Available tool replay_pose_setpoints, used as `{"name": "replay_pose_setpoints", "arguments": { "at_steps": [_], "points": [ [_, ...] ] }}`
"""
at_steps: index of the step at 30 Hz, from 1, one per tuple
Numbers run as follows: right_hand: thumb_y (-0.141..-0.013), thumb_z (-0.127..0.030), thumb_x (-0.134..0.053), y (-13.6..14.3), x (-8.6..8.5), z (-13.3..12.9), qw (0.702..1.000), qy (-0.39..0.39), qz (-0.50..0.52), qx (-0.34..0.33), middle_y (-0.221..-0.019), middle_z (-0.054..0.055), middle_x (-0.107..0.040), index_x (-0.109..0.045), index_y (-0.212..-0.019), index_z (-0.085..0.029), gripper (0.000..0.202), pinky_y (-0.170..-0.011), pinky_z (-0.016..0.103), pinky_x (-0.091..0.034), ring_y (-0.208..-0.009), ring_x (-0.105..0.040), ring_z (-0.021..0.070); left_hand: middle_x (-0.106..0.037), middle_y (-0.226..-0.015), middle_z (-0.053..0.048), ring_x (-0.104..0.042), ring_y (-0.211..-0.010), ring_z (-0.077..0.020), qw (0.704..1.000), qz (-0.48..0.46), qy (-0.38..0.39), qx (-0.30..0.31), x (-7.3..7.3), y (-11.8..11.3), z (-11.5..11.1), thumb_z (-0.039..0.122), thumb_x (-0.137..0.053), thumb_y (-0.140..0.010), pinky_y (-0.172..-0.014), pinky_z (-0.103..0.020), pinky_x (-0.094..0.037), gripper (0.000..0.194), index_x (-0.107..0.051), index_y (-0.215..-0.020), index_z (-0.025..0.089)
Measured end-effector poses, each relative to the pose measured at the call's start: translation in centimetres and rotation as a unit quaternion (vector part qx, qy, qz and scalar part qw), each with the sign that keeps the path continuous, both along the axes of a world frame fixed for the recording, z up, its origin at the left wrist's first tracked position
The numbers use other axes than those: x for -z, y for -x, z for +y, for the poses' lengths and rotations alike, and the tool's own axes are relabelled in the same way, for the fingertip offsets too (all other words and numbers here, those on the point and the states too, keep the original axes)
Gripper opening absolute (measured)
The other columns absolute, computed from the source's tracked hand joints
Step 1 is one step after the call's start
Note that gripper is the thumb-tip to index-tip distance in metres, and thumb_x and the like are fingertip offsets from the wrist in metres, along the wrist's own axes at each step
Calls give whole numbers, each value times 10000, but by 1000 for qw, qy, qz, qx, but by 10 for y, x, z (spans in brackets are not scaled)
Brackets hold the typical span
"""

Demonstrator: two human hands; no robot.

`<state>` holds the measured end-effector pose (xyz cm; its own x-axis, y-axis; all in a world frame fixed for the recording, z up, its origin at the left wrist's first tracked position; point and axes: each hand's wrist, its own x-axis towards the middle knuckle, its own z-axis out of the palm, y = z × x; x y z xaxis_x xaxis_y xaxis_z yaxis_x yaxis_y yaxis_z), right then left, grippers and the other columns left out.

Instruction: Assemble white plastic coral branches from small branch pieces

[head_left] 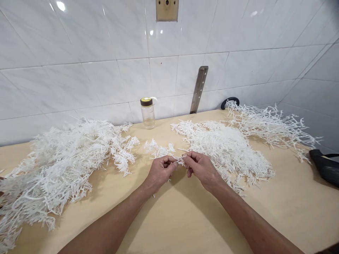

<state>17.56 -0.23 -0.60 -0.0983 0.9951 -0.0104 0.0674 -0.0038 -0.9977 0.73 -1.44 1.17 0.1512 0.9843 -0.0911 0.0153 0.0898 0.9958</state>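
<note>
Both of my hands meet over the middle of the table, pinching one small white branched plastic sprig [180, 161] between them. My left hand [162, 170] grips its left end between thumb and fingers. At the other end, my right hand [200, 165] is closed on it the same way. Just behind my left hand lie a few loose white sprigs [158, 149]. A dense heap of white sprigs [225, 146] spreads behind and to the right of my right hand. The fingers hide part of the held piece.
A large white heap [76, 158] covers the table's left side. Longer white branches [272, 125] lie at the back right, near a black curved object [230, 101] and a black item [325, 165]. A clear bottle [148, 114] and a metal strip [199, 90] stand by the tiled wall.
</note>
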Motion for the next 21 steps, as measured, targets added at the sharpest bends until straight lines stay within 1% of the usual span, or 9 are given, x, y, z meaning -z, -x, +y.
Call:
{"name": "replay_pose_setpoints", "arguments": {
  "at_steps": [2,6,10,15,18,21],
  "points": [
    [-856,-414,-617,0,0,0,1000,-4,-3,-7,-595,-46,-512,-570,-694,-187,282,-472,240,-431,-452,-503,91,-494,-510,50,-390,-430,-59,1000,3,-8,-3,1,0,0,365,-719,-705,-423,-192,-309,238,-663,-770,143],
    [-847,-474,-630,0,-3,-3,999,11,-8,-47,-572,-53,-517,-567,-725,-191,314,-450,229,-401,-425,-501,87,-511,-530,43,-390,-445,-59,1000,-9,-17,-15,7,1,1,413,-713,-735,-430,-191,-307,275,-656,-775,146],
    [-800,-457,-684,1,-5,-3,998,26,8,-64,-589,-55,-535,-597,-778,-188,283,-426,223,-385,-414,-487,78,-504,-532,47,-405,-447,-60,999,-25,-28,-23,11,2,2,407,-717,-748,-435,-192,-320,266,-674,-814,152],
    [-726,-394,-743,1,-3,0,998,34,40,-44,-670,-30,-581,-623,-807,-177,261,-429,229,-426,-462,-478,77,-470,-499,59,-386,-415,-55,999,-19,-21,-22,9,1,1,428,-702,-762,-421,-192,-320,282,-672,-804,151],
    [-720,-366,-741,1,-1,1,999,21,35,-26,-681,-27,-585,-627,-824,-184,239,-436,229,-444,-502,-489,90,-482,-504,53,-398,-414,-59,1000,-9,-15,-22,8,1,0,453,-696,-760,-413,-193,-329,306,-661,-783,149],
    [-731,-340,-721,2,-1,-1,1000,0,9,-15,-679,-24,-582,-631,-820,-188,198,-441,222,-453,-548,-510,106,-500,-510,46,-421,-420,-68,1000,4,-15,-25,10,1,1,465,-707,-748,-413,-198,-346,321,-656,-772,149]
  ]
}}
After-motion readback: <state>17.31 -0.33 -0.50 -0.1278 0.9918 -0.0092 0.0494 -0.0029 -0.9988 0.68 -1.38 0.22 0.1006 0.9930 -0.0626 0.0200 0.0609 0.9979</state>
